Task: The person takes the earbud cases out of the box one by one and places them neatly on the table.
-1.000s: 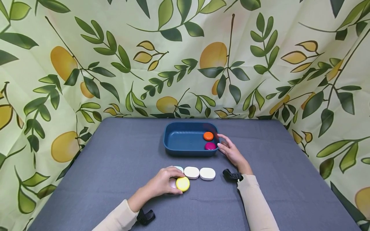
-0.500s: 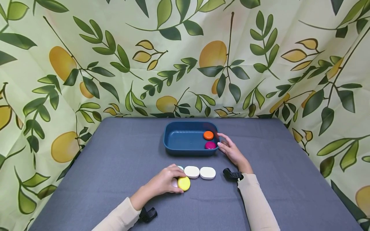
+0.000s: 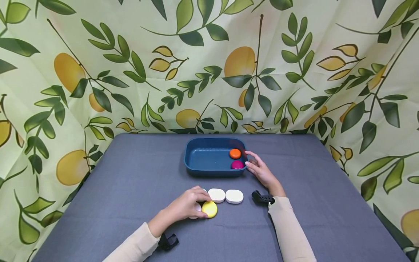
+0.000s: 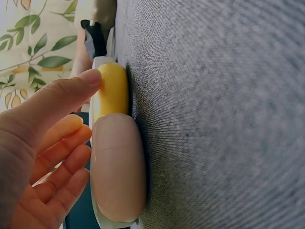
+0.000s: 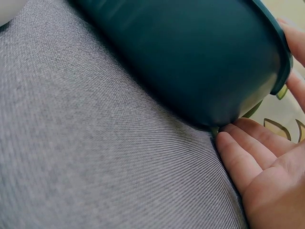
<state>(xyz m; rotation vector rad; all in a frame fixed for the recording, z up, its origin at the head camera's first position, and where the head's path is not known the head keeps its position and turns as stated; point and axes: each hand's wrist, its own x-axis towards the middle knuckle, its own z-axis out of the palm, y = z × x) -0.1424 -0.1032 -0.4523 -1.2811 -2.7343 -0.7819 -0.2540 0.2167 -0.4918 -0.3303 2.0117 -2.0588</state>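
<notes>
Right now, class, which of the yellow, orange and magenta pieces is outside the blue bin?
The yellow piece, at the left hand; the orange piece and magenta piece both lie inside the blue bin.

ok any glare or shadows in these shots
Head view: a soft shadow lies on the grey cloth by the blue tray; left wrist view: dark shadow edges the yellow disc and pale piece; right wrist view: pale sheen on the tray's rounded corner.

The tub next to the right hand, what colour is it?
Dark blue: the tub shows best in the head view.
</notes>
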